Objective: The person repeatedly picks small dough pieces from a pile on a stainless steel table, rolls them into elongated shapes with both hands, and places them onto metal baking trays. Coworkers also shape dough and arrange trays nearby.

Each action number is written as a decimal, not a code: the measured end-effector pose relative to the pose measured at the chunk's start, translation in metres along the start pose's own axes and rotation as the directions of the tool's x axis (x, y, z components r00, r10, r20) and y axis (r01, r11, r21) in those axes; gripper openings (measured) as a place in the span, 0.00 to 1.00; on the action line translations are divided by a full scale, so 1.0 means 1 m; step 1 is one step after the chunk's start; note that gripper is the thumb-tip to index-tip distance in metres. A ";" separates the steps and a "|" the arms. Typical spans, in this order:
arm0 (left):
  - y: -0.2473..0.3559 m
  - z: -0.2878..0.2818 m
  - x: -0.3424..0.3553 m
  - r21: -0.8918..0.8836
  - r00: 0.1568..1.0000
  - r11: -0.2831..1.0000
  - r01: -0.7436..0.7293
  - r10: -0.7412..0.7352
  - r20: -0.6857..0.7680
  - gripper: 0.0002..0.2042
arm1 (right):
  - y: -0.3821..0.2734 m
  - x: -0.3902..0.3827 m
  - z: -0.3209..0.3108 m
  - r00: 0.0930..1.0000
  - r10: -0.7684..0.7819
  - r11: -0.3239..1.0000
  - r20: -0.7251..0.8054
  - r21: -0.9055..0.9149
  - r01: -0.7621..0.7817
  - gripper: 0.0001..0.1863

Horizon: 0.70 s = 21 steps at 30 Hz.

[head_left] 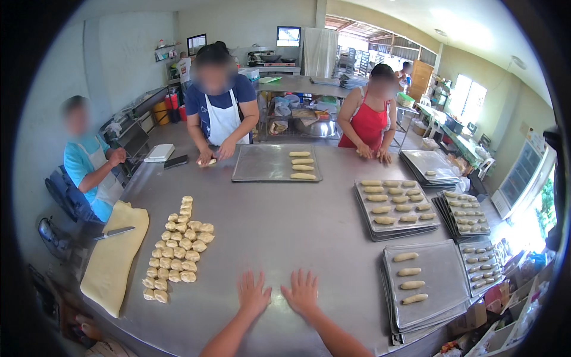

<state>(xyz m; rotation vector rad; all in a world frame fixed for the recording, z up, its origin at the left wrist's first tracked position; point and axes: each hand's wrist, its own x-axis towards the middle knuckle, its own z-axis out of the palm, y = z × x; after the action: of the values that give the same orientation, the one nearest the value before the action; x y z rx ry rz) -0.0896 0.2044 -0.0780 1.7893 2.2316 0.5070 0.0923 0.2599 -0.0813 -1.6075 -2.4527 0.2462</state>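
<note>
My left hand (253,293) and my right hand (302,291) lie palm down, side by side, near the front edge of the steel table (256,232). Their fingers are stretched forward and spread, and a narrow gap parts the thumbs. The palms hide whatever lies beneath them. Left of my hands sits a cluster of pale dough pieces (176,252) in rough rows. Beyond it a large flat slab of dough (116,262) carries a knife (115,233). To my right, a stack of metal trays (437,279) has several dough rolls (410,272) along its left side.
Another tray stack (402,207) with rolls stands farther right. Across the table is a tray (262,163) with several rolls. A person in a white apron (220,113) and one in a red apron (370,122) work opposite; another person (89,160) stands at the left.
</note>
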 end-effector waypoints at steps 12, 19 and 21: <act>0.048 -0.066 -0.132 0.266 0.929 0.941 -0.210 0.277 -0.245 0.17 | -0.016 -0.138 -0.035 0.978 -0.097 0.967 0.186 0.250 0.048 0.40; 0.031 -0.017 0.011 0.107 0.992 0.989 0.098 -0.089 -0.085 0.29 | -0.001 -0.008 -0.001 0.998 -0.062 0.997 -0.019 0.037 0.063 0.39; 0.023 -0.012 0.049 0.080 0.984 0.990 0.118 -0.105 -0.146 0.30 | 0.002 0.036 0.008 0.999 0.000 0.999 -0.050 0.033 0.002 0.40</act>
<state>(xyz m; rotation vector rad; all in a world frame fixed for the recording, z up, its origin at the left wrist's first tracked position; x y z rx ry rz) -0.0843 0.2547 -0.0559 1.7054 2.4708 0.5352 0.0779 0.2934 -0.0872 -1.5796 -2.3994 0.2419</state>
